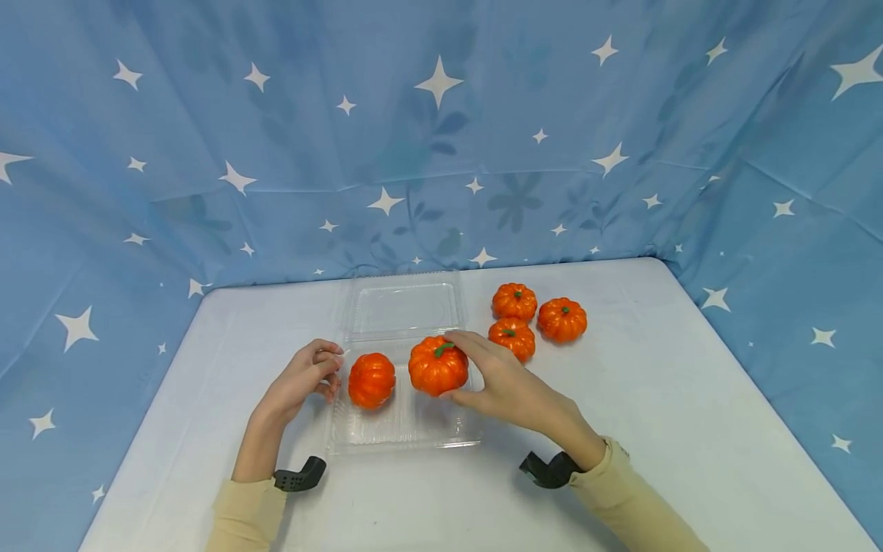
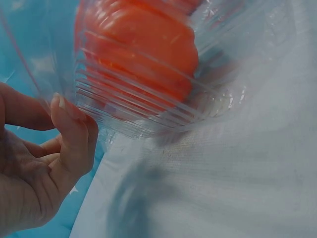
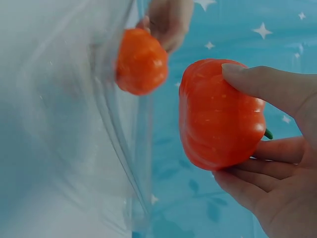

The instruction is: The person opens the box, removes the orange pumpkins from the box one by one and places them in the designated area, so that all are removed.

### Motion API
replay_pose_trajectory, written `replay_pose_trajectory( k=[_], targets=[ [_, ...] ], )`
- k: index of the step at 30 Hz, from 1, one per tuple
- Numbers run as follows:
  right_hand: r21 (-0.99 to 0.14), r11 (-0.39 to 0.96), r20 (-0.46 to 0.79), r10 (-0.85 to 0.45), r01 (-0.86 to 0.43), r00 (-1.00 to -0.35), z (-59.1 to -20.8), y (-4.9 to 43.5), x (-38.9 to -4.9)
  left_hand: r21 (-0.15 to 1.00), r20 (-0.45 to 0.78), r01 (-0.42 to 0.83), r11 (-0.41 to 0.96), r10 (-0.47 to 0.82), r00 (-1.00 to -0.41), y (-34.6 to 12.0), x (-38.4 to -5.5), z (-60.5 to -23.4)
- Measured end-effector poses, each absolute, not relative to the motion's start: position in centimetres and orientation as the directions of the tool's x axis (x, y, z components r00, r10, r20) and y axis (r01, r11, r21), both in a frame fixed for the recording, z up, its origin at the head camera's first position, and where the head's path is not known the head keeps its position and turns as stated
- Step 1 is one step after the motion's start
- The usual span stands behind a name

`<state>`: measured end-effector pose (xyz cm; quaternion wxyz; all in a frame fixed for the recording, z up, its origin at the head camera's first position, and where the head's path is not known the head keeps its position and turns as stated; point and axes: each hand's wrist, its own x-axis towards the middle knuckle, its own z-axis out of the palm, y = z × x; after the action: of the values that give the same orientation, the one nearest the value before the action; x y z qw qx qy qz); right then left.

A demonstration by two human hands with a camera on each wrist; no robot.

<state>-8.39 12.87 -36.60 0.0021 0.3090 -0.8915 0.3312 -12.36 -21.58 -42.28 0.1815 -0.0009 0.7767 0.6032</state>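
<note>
A clear plastic clamshell container (image 1: pixel 407 443) lies with its lid (image 1: pixel 407 307) folded back. Its left rim is pinched between the thumb and fingers of my left hand (image 1: pixel 306 377), which the left wrist view shows close up (image 2: pixel 54 144). One small orange pumpkin (image 1: pixel 372 381) sits in the left part of the container, seen through the ribbed wall in the left wrist view. Over the right part, my right hand (image 1: pixel 507 383) grips a second orange pumpkin (image 1: pixel 438 366) with a green stem, thumb on one side and fingers on the other (image 3: pixel 223 114).
Several more orange pumpkins stand just right of the container: one at the back (image 1: pixel 513 301), one to the right (image 1: pixel 562 320) and one partly behind my right hand (image 1: pixel 512 339). A white-covered table (image 1: pixel 655 399) carries everything. A blue star-patterned curtain (image 1: pixel 414 153) hangs behind it.
</note>
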Motion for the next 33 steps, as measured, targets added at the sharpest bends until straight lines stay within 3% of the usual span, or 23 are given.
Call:
replay_pose_trajectory(
  k=[14,33],
  targets=[
    [-0.562,0.644,0.255,-0.462,-0.519,-0.849,-35.2,16.1,-9.6,0.936,-0.283,-0.22,0.274,0.217,-0.934,-21.6,-12.3,-42.3],
    [-0.566,0.737,0.125,-0.366,-0.369,-0.922,-34.3,20.3,-11.5,0.939,-0.275,-0.209,0.275,0.229,-0.934,-21.6,-12.3,-42.3]
  ],
)
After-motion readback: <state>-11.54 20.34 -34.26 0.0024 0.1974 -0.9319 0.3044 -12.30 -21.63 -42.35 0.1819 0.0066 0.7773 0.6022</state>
